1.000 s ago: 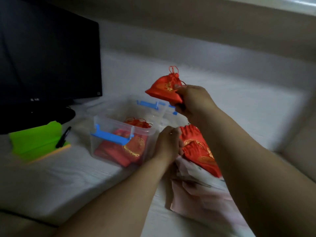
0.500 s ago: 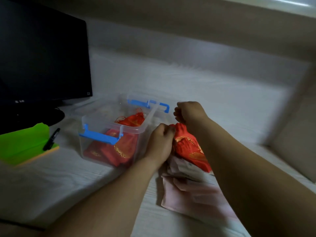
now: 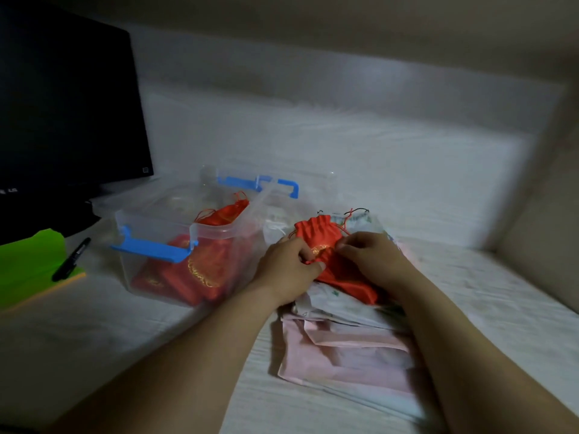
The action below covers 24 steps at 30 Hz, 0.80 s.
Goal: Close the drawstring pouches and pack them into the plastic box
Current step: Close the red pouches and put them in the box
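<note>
both hands are clamped on one red pouch (image 3: 319, 233): the left hand (image 3: 288, 267) pinches its near-left edge, the right hand (image 3: 372, 261) its right side. it lies on a stack of pale pouches (image 3: 344, 349), just right of the plastic box (image 3: 147, 220) holding packed pouches (image 3: 200, 270). a marker (image 3: 71, 260) rests on a green pad (image 3: 28, 264) at left.
</note>
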Motion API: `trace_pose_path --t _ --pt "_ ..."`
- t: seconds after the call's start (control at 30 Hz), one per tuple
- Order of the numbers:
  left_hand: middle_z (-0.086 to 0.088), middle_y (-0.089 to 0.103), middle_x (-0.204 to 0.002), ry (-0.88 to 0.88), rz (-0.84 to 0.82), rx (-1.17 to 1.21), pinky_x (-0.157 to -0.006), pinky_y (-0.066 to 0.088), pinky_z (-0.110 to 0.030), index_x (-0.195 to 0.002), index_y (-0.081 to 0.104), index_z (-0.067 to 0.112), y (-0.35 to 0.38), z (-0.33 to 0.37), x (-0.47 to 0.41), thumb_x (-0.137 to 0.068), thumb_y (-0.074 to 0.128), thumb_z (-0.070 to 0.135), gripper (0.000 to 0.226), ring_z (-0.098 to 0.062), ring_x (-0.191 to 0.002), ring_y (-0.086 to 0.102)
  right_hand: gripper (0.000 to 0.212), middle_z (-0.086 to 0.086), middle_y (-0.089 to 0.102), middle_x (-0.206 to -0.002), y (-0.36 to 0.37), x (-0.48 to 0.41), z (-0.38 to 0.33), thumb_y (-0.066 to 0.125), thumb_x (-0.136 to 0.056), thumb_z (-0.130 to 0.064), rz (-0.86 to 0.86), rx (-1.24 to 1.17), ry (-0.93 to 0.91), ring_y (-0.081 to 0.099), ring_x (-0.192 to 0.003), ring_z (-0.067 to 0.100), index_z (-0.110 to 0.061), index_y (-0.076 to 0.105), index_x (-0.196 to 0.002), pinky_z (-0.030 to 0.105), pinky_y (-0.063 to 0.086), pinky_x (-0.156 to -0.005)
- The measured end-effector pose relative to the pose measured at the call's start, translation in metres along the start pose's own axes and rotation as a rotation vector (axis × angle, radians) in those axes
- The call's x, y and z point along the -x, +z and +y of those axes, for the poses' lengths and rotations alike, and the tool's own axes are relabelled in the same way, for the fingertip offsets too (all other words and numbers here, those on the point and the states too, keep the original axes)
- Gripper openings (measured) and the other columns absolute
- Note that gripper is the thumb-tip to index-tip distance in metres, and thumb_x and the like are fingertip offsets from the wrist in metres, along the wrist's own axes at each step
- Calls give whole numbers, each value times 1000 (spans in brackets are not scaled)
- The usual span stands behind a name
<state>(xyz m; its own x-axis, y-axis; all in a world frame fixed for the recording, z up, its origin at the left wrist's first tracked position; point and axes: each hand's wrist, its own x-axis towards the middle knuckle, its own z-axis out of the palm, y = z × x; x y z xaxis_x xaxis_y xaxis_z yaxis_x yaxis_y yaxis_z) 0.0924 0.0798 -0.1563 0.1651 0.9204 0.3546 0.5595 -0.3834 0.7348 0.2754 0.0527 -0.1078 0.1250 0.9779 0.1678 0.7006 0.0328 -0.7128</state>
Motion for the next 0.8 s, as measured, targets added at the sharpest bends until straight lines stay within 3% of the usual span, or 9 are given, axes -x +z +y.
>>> trace_pose_path --t 0.07,0.2,0.33,0.47,0.57,0.6,0.67,0.73,0.8 --pt "12 61 -91 38 38 4 -87 54 -43 -76 60 36 -2 2 0 -81 73 43 16 -18 -92 63 16 -1 75 -90 0 3 1 71 -95 -32 -46 40 -30 66 -77 7 -16 74 -99 12 47 -67" --pt "10 58 -69 121 92 220 -67 49 -32 -85 54 29 -2 10 -1 -96 65 28 15 -10 -66 53 32 3 77 -88 -5 4 8 78 -88 -42 -55 -73 -28 74 -83 20 -14 68 -101 39 57 -81" --pt "3 56 -70 116 61 449 -64 43 -26 -94 52 15 -4 21 3 -104 57 15 11 -10 -65 49 27 4 78 -88 -18 15 6 74 -92 -39 -206 -344 22 71 -69 11 -14 72 -101 23 52 -59" --pt "0 57 -69 -34 -9 729 -50 41 -24 -95 56 17 -7 26 3 -106 52 12 13 -13 -59 49 37 26 73 -116 -20 23 0 61 -99 -28 -407 -880 99 74 -95 33 2 70 -119 39 62 -85" --pt "-5 66 -82 -78 -79 845 -66 49 -26 -99 64 13 -10 32 5 -106 50 6 17 -15 -74 59 46 31 67 -126 -13 21 -1 66 -96 -30 -389 -954 101 66 -111 44 5 66 -125 53 52 -102" --pt "-7 68 -88 -79 -101 844 -75 50 -32 -101 65 12 -9 32 6 -106 49 6 17 -18 -81 61 55 36 63 -127 -8 19 -1 74 -88 -33 -344 -918 94 61 -111 49 8 63 -124 56 49 -101" --pt "-7 71 -96 -86 -107 830 -85 51 -35 -106 68 12 -7 30 6 -106 53 12 15 -18 -90 63 61 40 61 -114 -2 17 -1 85 -76 -36 -285 -866 74 54 -99 46 6 66 -116 47 45 -85" --pt "6 72 -91 -101 -83 755 -80 50 -30 -107 70 18 -7 24 4 -105 58 26 15 -9 -84 64 24 29 65 -91 -1 13 2 76 -88 -26 -177 -866 79 59 -78 34 -3 71 -92 36 45 -70" --pt "21 67 -75 -88 -80 581 -70 43 -28 -104 70 26 -8 17 0 -104 58 38 17 2 -69 58 19 17 67 -74 -4 11 4 64 -98 -12 -104 -867 87 61 -59 25 -8 69 -80 29 51 -59"
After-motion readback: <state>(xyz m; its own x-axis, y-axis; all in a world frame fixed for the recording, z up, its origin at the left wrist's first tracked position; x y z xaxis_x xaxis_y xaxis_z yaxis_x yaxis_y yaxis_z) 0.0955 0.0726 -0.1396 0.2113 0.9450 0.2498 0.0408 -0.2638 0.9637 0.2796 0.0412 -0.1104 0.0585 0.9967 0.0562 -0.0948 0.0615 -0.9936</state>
